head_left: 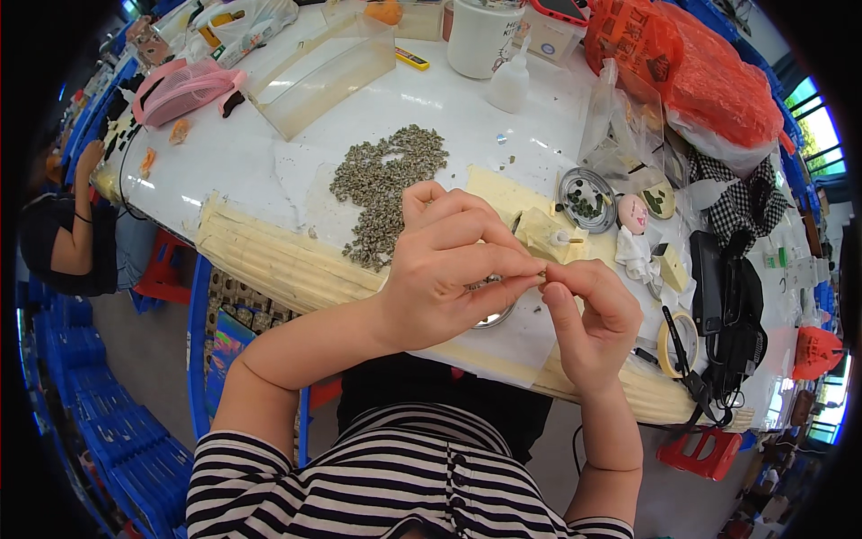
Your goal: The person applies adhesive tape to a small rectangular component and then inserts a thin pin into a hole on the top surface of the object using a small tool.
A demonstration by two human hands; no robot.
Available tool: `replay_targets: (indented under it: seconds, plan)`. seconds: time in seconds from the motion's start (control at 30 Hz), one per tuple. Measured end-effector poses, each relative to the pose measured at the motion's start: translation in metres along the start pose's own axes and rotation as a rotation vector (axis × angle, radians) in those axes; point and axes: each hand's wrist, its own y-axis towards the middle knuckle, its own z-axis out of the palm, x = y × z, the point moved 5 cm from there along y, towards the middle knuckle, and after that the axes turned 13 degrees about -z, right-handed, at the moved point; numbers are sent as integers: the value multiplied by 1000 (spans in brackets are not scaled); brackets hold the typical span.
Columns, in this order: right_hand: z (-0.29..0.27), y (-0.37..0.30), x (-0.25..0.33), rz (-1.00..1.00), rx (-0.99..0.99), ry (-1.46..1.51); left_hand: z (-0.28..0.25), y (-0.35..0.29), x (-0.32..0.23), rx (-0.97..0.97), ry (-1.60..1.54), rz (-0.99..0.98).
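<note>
My left hand (453,265) and my right hand (594,319) meet above the front of the table, fingertip to fingertip. Both are closed in a pinch on one tiny part (542,275), too small to name. Behind my left hand spreads a heap of small grey-brown metallic pieces (386,175). Partly hidden under my hands is a shiny round dish (496,318). Just beyond them a pale yellow block (539,232) stands on a cream sheet (492,184). To its right lies a round metal dish (585,190) with dark green bits.
A clear plastic tray (337,85), a white tub (485,40) and a squeeze bottle (510,85) stand farther back. Red plastic bags (687,76) fill the far right. A tape roll (675,346) and black pouch (738,332) lie rightward. Another person (67,225) sits at left.
</note>
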Motion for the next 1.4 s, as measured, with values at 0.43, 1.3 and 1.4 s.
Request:
replay_targets:
  seconds: [0.43, 1.3, 1.4]
  plan:
    - [4, 1, 19, -334, 27, -364, 4, -6, 3, -18, -4, -17]
    - [19, -6, 0, 171, 242, 120, -22, -25, -3, 29, 175, -122]
    - [19, -9, -2, 227, 244, 194, -19, -25, -4, 11, 159, -90]
